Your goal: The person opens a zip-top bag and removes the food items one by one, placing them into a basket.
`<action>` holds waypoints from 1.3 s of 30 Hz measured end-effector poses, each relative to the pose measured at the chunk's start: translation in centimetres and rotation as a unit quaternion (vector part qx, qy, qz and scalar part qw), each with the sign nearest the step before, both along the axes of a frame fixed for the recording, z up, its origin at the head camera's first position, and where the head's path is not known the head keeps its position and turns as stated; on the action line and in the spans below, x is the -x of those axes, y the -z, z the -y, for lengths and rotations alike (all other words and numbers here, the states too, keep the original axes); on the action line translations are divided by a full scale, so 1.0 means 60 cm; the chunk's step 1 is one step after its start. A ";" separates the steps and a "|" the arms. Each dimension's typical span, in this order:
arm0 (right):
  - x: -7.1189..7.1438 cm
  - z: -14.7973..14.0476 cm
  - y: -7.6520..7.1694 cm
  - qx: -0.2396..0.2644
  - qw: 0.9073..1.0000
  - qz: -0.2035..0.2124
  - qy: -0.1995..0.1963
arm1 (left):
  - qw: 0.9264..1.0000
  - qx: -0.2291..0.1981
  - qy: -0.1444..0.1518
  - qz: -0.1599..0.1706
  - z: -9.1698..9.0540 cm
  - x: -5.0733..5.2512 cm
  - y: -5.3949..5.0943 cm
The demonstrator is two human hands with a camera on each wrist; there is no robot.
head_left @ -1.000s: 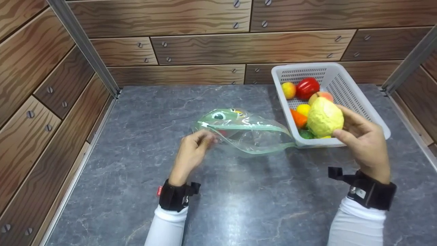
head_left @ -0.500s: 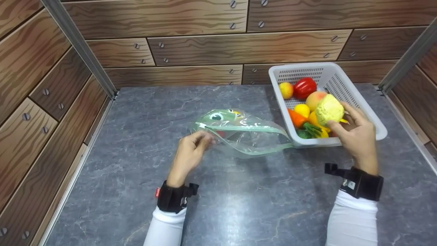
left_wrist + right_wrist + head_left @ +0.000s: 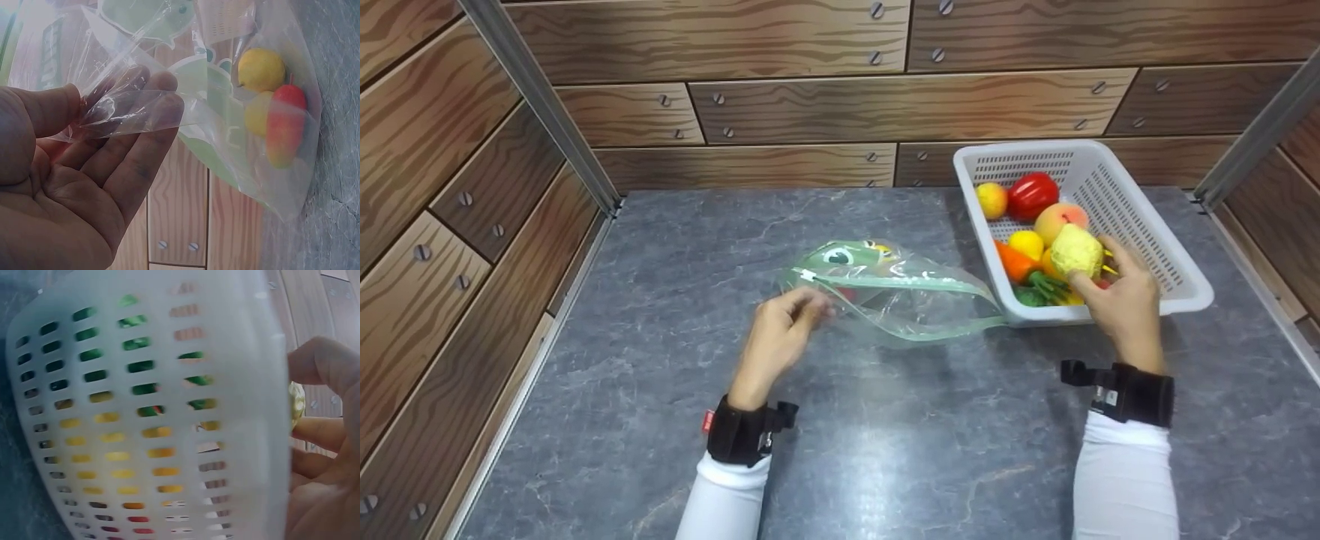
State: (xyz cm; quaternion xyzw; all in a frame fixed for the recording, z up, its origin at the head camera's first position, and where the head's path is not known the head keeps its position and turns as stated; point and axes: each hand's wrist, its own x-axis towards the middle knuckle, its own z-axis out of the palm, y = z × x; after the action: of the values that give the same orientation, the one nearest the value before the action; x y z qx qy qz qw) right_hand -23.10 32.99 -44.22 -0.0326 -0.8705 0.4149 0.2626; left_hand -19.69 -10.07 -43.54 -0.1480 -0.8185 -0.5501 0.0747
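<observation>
In the head view my left hand [image 3: 780,326] pinches the near edge of a clear zip bag [image 3: 919,306], which has green trim and a printed cartoon face. The bag's mouth gapes toward the basket. Through its film, the left wrist view shows yellow round fruit [image 3: 261,69] and a red-and-yellow elongated fruit [image 3: 286,126]. My right hand [image 3: 1129,304] holds a wrinkled pale-yellow cabbage-like vegetable [image 3: 1076,252] over the front part of the white basket [image 3: 1185,301]. In the right wrist view the basket wall hides most of that vegetable.
Inside the basket lie a red bell pepper [image 3: 1033,196], a peach [image 3: 1061,223], a carrot [image 3: 1014,262], a lemon-yellow fruit [image 3: 1026,246] and other produce. Wood-patterned panels [image 3: 802,109] close off the back and sides of the grey table [image 3: 885,450].
My right hand has moved left and lowered the cabbage-like vegetable toward the basket's contents, turning it on the way. My left hand and the bag have stayed nearly still.
</observation>
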 end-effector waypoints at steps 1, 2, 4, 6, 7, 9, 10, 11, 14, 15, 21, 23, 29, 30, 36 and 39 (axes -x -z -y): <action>0.001 0.000 0.002 -0.004 1.000 0.001 0.001 | 1.000 0.001 -0.001 -0.001 0.000 0.000 0.000; 0.002 0.000 0.003 -0.010 1.000 0.002 0.003 | 1.000 0.000 0.000 -0.001 0.000 0.000 0.000; 0.004 0.000 0.005 -0.021 1.000 0.008 0.008 | 1.000 -0.001 -0.001 -0.001 -0.001 0.000 -0.001; 0.005 0.002 0.005 -0.033 0.999 0.016 0.012 | 1.000 -0.003 -0.001 -0.001 -0.002 -0.001 -0.001; 0.005 0.002 0.005 -0.041 0.999 0.020 0.014 | 1.000 -0.004 0.000 0.000 -0.002 -0.001 -0.001; 0.006 0.004 0.004 -0.052 0.998 0.028 0.013 | 1.000 -0.007 0.002 0.001 -0.002 -0.001 0.000; 0.006 0.004 0.004 -0.053 0.998 0.030 0.011 | 1.000 -0.008 0.002 0.003 -0.002 -0.001 0.000; 0.007 0.005 0.005 -0.053 0.998 0.030 0.010 | 1.000 -0.009 0.004 0.004 -0.002 -0.001 0.000; 0.008 0.005 0.006 -0.051 0.998 0.030 0.007 | 1.000 -0.005 0.004 0.006 -0.002 -0.001 0.001; 0.008 0.005 0.006 -0.050 0.998 0.029 0.005 | 1.000 -0.004 0.004 0.007 -0.002 -0.001 0.001; 0.006 0.008 0.003 -0.048 0.998 0.027 0.002 | 1.000 0.001 0.005 0.006 -0.002 -0.002 0.001; 0.003 0.009 0.001 -0.039 0.999 0.031 -0.001 | 1.000 0.003 0.005 0.003 -0.001 -0.001 0.001; -0.007 0.024 -0.015 -0.004 1.000 0.008 -0.023 | 1.000 0.005 0.007 -0.004 -0.001 0.000 0.001; -0.010 0.030 -0.020 0.004 1.000 -0.004 -0.031 | 1.000 0.004 0.007 -0.003 -0.001 0.000 0.000; -0.034 0.070 -0.057 0.021 0.994 -0.075 -0.080 | 1.000 0.002 0.005 0.006 -0.002 -0.001 -0.002; -0.048 0.089 -0.075 -0.001 0.988 -0.116 -0.105 | 1.000 0.005 0.007 0.001 -0.003 -0.002 -0.002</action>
State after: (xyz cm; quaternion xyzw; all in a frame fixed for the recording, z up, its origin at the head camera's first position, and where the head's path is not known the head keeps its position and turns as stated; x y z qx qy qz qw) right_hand -20.25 27.65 -39.74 0.1079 -0.8330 0.4405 0.3168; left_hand -19.60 -9.91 -43.42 -0.1533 -0.8200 -0.5469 0.0699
